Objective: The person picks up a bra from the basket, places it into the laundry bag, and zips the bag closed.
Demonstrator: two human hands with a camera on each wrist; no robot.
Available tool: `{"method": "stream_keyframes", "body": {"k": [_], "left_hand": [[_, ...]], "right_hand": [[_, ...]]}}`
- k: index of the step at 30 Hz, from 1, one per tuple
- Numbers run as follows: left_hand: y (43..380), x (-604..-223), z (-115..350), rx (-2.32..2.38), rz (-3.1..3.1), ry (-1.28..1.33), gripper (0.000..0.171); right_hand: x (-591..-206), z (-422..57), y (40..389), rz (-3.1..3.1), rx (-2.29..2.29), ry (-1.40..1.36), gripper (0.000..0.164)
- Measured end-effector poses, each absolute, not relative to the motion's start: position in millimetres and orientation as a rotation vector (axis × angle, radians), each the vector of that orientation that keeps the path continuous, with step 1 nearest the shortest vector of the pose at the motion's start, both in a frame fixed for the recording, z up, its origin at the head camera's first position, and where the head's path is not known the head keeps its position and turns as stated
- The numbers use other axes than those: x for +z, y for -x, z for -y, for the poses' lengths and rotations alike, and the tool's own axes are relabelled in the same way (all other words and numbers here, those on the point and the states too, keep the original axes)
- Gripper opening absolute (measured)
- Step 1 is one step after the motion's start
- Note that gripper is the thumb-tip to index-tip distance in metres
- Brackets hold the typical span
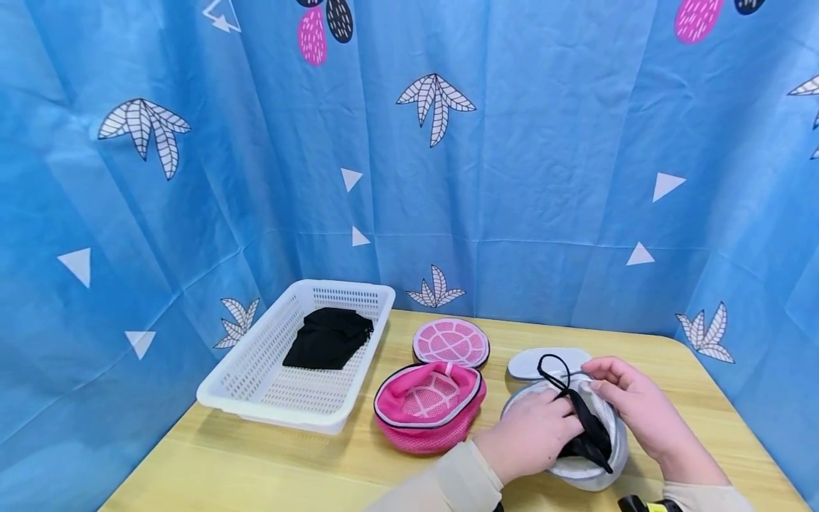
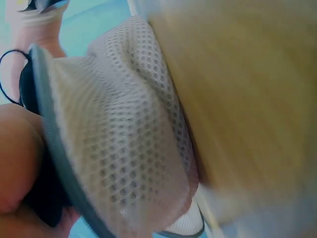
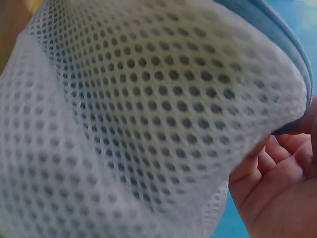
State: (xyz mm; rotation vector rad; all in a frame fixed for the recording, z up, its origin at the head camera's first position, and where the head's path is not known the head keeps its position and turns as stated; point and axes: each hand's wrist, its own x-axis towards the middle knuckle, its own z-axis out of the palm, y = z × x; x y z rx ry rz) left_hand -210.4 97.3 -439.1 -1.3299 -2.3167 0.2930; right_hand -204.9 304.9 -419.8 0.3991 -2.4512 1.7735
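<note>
A white mesh laundry bag (image 1: 591, 482) with a grey zip edge stands unzipped at the right of the table, its round lid (image 1: 544, 363) folded back. My left hand (image 1: 534, 435) reaches over the opening and grips a black cloth item (image 1: 584, 434) with a thin cord loop. Part of this cloth lies inside the bag; the left fingertips are hidden. On the far right side of the rim, my right hand (image 1: 633, 405) pinches the bag's edge between thumb and fingers. The right wrist view shows the mesh wall (image 3: 158, 99) close up beside the right hand.
Left of the white bag stands a pink mesh laundry bag (image 1: 427, 437), opened, with its round lid (image 1: 451, 343) behind it. A white plastic basket (image 1: 256, 407) at the left holds folded black cloth (image 1: 329, 338). Blue patterned curtain (image 1: 544, 178) surrounds the wooden table (image 1: 269, 469).
</note>
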Motion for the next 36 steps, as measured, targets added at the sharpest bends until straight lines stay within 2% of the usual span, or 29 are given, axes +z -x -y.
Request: {"method": "stream_keyframes", "body": {"k": [12, 19, 25, 28, 32, 36], "left_hand": [[208, -450, -106, 0.368, 2.598, 1.204, 0.024], [210, -436, -95, 0.226, 2.738, 1.246, 0.029], [208, -411, -78, 0.05, 2.871, 1.364, 0.041], [205, -398, -71, -0.006, 2.878, 1.369, 0.042], [202, -383, -63, 0.012, 2.789, 1.394, 0.038], [202, -372, -56, -0.102, 2.731, 1.326, 0.023]], "right_hand": [[-408, -298, 195, 2.301, 1.976, -0.692, 0.016], [-410, -303, 195, 2.293, 1.954, -0.604, 0.014], [-406, -303, 196, 2.404, 1.811, -0.494, 0.018], [-404, -302, 196, 2.446, 1.747, -0.459, 0.02], [-401, -301, 195, 2.487, 1.69, -0.425, 0.022], [-401, -300, 194, 2.504, 1.68, -0.417, 0.022]]}}
